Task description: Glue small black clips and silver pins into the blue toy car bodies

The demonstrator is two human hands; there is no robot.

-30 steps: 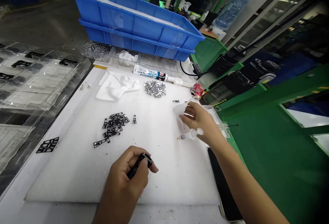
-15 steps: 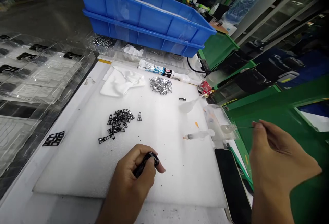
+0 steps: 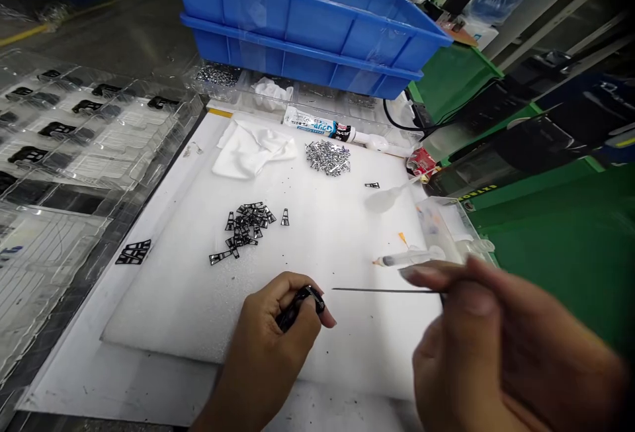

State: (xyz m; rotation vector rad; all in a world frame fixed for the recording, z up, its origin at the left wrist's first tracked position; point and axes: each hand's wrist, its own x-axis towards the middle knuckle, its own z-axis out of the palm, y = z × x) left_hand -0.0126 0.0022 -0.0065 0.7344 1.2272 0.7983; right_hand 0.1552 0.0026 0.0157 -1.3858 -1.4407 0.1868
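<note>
My left hand (image 3: 278,339) is closed around a glossy black plastic part (image 3: 297,306), much of it hidden by the fingers. Above the white foam sheet (image 3: 188,306), my right hand (image 3: 491,339) pinches a thin dark needle-like rod (image 3: 381,290), whose free end points left toward the black part without touching it. Beyond my left hand lies a pile of small black frame pieces (image 3: 245,223), with one single piece (image 3: 285,217) to its right. A syringe (image 3: 407,258) with an orange tip rests on the foam, partly behind my right hand.
At the back stand a blue bin (image 3: 307,28), a glue tube (image 3: 317,124) and a heap of small silvery parts (image 3: 327,157). A white cloth (image 3: 251,147) lies on the foam. Clear trays (image 3: 89,134) with black parts fill the left; a clear box (image 3: 439,217) sits at right.
My right hand has swung from the clear box at the right toward my left hand, bringing the thin rod over the foam. My left hand keeps its hold; the view has shifted slightly.
</note>
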